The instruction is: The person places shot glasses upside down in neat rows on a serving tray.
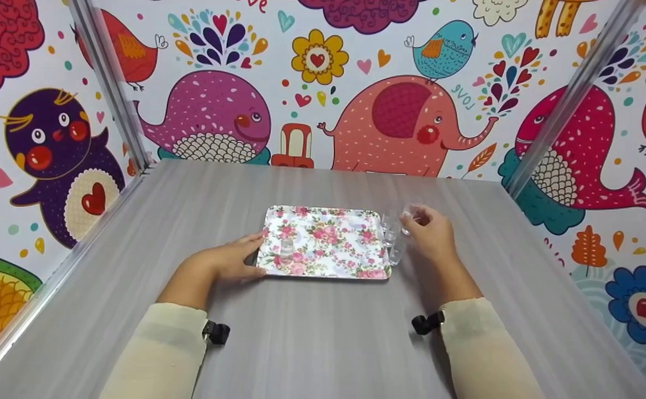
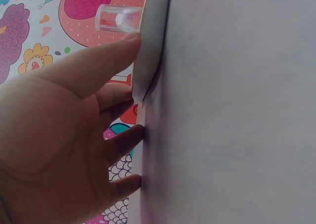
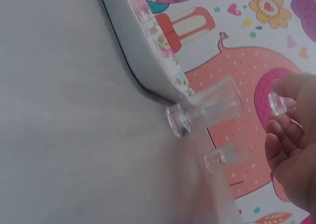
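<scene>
A floral tray [image 1: 328,244] lies on the table, with one small clear shot glass [image 1: 286,250] standing at its left end. My left hand [image 1: 229,259] is at the tray's left edge. In the left wrist view its thumb [image 2: 116,56] touches the rim, and the fingers are extended, two of their tips down by the table. My right hand [image 1: 431,233], right of the tray, pinches another shot glass [image 3: 277,104] between thumb and fingers, above the table. More clear shot glasses [image 1: 396,253] stand close along the tray's right edge; two of them, the nearer glass [image 3: 212,105] and a farther glass [image 3: 229,155], show in the right wrist view.
The grey wood-grain table [image 1: 312,338] runs up to walls printed with cartoon animals. Metal posts [image 1: 115,94] stand at the corners of the enclosure. Each wrist wears a strapped black camera [image 1: 428,323].
</scene>
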`<state>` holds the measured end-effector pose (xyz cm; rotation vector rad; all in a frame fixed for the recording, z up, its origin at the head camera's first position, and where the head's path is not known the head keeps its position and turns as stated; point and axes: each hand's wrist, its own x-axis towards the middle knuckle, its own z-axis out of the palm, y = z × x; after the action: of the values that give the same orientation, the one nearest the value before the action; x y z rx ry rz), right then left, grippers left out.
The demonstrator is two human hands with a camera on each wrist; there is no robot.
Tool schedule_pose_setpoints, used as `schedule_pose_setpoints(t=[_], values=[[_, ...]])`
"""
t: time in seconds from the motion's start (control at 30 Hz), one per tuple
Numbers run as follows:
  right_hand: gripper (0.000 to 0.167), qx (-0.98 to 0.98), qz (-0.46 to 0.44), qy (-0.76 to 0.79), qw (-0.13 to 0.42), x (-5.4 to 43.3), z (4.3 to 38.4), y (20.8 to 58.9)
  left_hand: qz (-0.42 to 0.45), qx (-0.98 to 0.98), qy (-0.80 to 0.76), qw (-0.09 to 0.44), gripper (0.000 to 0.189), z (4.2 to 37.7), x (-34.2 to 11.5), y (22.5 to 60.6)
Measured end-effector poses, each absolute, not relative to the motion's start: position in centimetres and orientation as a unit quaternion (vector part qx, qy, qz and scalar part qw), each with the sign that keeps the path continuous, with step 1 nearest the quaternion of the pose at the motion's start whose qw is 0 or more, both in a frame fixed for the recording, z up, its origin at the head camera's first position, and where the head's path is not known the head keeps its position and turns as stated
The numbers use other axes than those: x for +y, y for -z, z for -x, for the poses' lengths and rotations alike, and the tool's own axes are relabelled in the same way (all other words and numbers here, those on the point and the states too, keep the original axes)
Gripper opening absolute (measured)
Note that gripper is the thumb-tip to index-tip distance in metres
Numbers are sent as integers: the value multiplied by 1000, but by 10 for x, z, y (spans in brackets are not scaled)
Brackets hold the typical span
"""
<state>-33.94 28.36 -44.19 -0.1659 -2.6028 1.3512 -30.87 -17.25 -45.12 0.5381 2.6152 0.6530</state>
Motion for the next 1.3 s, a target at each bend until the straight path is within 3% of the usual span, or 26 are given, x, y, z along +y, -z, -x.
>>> schedule_pose_setpoints(t=[0.4,0.9,1.3], values=[[47,-862,-11,-496,102,221,336,439,-192,934,-228,195,92,307,-172,451],[33,-835,-80,-536,92,154,333,437,-186,935,-230,195,94,307,-173,451],[36,-839,-127,-522,80,136,328,442,-189,933,-236,194,93,306,-172,450]])
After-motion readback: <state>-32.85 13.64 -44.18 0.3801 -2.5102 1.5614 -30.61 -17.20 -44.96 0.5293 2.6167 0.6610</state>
